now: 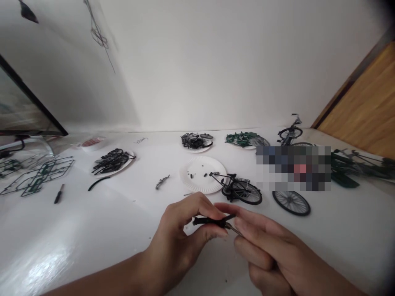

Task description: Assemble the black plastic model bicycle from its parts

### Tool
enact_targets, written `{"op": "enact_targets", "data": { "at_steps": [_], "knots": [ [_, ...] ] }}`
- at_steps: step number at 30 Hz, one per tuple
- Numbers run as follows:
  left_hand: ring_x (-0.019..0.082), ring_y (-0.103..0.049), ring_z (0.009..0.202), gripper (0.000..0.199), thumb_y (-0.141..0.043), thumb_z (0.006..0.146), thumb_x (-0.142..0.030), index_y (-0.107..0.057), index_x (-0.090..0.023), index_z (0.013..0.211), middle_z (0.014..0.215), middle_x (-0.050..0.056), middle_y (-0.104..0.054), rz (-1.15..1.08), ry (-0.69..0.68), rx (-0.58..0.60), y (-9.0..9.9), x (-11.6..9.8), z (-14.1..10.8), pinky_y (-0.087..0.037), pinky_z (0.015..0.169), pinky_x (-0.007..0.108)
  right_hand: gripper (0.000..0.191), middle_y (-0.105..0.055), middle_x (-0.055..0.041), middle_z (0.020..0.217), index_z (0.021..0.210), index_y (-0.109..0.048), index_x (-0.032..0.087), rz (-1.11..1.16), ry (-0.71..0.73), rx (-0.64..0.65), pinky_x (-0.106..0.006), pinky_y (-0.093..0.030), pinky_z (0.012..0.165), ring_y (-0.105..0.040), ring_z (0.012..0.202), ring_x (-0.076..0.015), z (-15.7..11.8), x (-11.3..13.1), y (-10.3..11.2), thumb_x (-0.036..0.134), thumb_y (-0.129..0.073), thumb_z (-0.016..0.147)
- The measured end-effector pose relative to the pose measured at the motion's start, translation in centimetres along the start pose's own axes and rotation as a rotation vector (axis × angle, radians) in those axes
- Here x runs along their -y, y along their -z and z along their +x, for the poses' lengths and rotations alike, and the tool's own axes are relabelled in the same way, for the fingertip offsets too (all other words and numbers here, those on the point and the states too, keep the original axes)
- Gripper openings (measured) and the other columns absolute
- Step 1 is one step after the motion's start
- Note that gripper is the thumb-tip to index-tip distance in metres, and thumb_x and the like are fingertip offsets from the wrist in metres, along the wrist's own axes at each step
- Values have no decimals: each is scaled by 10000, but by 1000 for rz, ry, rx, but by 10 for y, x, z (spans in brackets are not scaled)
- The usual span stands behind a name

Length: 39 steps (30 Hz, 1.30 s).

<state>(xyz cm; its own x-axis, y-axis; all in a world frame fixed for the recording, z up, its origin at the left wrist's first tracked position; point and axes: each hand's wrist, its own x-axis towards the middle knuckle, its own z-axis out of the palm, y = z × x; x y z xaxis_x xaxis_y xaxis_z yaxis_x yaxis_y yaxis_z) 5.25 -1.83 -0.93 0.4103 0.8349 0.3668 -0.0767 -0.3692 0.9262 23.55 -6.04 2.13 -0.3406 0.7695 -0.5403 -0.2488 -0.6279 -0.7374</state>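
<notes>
Black plastic model part (208,221) | left hand (174,238) pinching it tight | right hand (268,246) gripping thin metal tool (235,230) against it | model bicycle (239,187) just beyond, far

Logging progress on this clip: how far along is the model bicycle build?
Partway. Done: the bicycle model has its frame, handlebars and one wheel joined. In hand: the left hand and right hand hold a small black part. Left: a loose wheel lies apart, and parts remain on paper plates and green sprues.
</notes>
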Motion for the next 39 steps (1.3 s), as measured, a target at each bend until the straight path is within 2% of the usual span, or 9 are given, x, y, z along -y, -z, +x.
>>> {"op": "enact_targets", "data": {
  "at_steps": [4,8,10,14,17,23,29,35,39],
  "knots": [
    [137,-636,811,136,-764,818,-199,-652,-141,868,858,27,-669,-175,235,12,0,6,6,-505,760,257,423,-266,118,541,1353,-402,323,-188,151,-91,-171,-141,376,-141,409,-62,6,-6,6,496,-462,971],
    [143,-658,793,178,-700,887,-271,-643,-113,946,819,51,-687,-383,424,82,1,10,10,-496,765,260,406,-556,30,685,1357,-423,314,-718,456,-276,-246,-434,541,-522,575,-136,9,-8,15,502,-391,998],
    [135,-653,799,193,-630,941,-289,-632,-102,988,849,68,-691,-478,471,106,3,12,12,-483,783,256,381,-670,-13,834,1383,-392,328,-972,572,-295,-287,-500,632,-637,704,-177,12,-8,21,437,-345,1021],
    [129,-650,798,164,-556,982,-242,-596,-93,1037,966,99,-677,-662,517,92,5,15,18,-468,791,256,398,-724,-30,1112,1416,-317,361,-1285,686,-312,-302,-564,678,-720,925,-209,20,-11,36,324,-344,1021],
    [138,-654,766,141,-521,991,-204,-566,-92,1064,921,101,-674,-708,535,74,6,15,20,-462,780,266,394,-728,-17,1151,1402,-328,368,-1421,752,-364,-342,-595,715,-731,945,-218,23,-14,42,286,-345,1017],
    [148,-657,762,182,-515,993,-220,-542,-109,1135,969,130,-682,-721,535,130,9,20,20,-464,749,272,300,-664,-48,1171,1280,-467,307,-1561,890,-404,-399,-601,827,-694,1002,-223,24,-13,44,250,-409,991],
    [66,-550,572,180,-543,979,-231,-571,-114,1113,881,100,-689,-646,523,236,12,24,21,-417,583,198,462,-547,-87,1357,1418,-379,282,-1512,1120,-399,-364,-526,1005,-555,1251,-213,24,-10,40,211,-475,972],
    [35,-441,481,233,-559,976,-330,-631,-109,979,800,76,-692,-406,545,393,15,18,20,-334,479,167,323,-622,-83,1178,1232,-588,257,-1438,1196,-259,-295,-567,826,-649,1022,-192,22,-7,42,122,-472,963],
    [54,-466,508,328,-502,995,-385,-646,-90,972,810,97,-682,-416,526,373,14,18,20,-340,495,183,295,-652,-41,927,1121,-656,233,-1407,1251,-225,-305,-519,752,-626,852,-167,22,-4,45,63,-481,955]
  ]
}}
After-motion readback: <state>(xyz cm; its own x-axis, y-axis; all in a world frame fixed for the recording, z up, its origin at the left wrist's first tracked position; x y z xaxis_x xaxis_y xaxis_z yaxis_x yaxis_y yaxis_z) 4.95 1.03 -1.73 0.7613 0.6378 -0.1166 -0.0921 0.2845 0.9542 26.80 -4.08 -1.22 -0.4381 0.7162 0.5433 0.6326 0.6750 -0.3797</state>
